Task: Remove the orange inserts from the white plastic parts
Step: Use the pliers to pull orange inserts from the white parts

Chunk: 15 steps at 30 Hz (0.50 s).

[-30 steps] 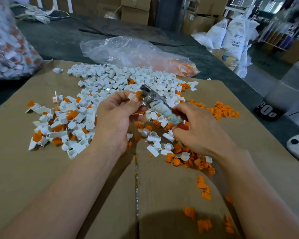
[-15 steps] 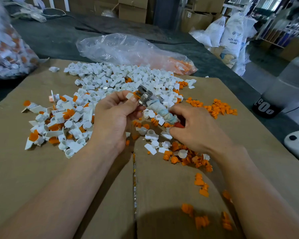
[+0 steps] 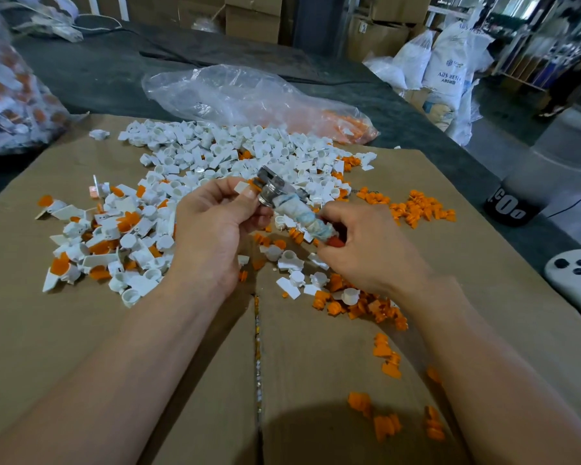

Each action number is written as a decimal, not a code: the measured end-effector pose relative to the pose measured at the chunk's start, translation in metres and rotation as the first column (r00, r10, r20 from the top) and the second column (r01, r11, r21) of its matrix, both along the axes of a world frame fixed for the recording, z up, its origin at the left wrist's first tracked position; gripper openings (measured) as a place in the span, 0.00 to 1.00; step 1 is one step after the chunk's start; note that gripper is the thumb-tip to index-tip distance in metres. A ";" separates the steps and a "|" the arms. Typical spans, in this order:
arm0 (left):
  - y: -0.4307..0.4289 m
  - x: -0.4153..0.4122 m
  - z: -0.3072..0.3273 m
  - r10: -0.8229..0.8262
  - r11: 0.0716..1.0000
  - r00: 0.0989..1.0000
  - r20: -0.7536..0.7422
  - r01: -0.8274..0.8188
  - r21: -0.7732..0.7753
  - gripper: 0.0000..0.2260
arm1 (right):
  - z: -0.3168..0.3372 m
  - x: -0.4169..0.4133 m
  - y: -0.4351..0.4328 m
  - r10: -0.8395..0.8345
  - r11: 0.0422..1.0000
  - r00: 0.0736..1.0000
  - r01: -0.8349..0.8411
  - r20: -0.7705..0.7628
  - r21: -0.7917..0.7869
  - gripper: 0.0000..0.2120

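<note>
Fingers (image 3: 224, 186) of the left hand (image 3: 212, 236) pinch a white plastic part (image 3: 241, 188) touching the metal head of the tool (image 3: 296, 214), whose long axis slants from the part down to the right hand (image 3: 366, 253) gripping its wrapped handle.

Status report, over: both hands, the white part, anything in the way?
Left hand pinches white part. Right hand grips wrapped tool, metal head at the part. Insert out or not: cannot tell. Nothing blocks the tool.
</note>
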<state>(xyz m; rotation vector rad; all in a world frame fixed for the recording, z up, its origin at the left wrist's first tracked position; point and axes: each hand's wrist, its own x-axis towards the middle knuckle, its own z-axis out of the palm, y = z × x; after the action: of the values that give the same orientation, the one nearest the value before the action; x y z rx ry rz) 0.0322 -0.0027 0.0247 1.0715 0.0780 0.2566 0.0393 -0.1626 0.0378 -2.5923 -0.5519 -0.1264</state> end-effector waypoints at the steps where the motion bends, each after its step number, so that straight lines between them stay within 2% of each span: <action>1: 0.000 0.000 0.000 0.002 1.000 1.000 -0.005 -0.002 0.005 0.12 | 0.000 0.000 0.000 0.002 1.000 1.000 -0.002 0.003 0.002 0.08; 5: 0.000 0.001 0.000 0.018 1.000 1.000 -0.021 -0.017 0.022 0.11 | -0.002 0.000 0.003 -0.003 1.000 0.999 0.002 0.051 0.011 0.15; 10: 0.001 0.001 0.000 0.023 0.999 1.000 -0.021 -0.022 0.025 0.11 | -0.004 0.001 0.001 -0.005 1.000 0.997 0.004 0.071 0.016 0.04; 15: 0.001 0.000 0.002 0.019 1.000 1.000 -0.019 -0.018 0.024 0.10 | -0.006 0.002 0.000 -0.022 1.000 0.997 0.022 0.079 -0.006 0.03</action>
<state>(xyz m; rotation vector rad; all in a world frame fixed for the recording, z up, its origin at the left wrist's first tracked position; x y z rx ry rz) 0.0319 -0.0019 0.0263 1.0972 0.1021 0.2648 0.0411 -0.1628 0.0319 -2.6099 -0.5530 -0.2360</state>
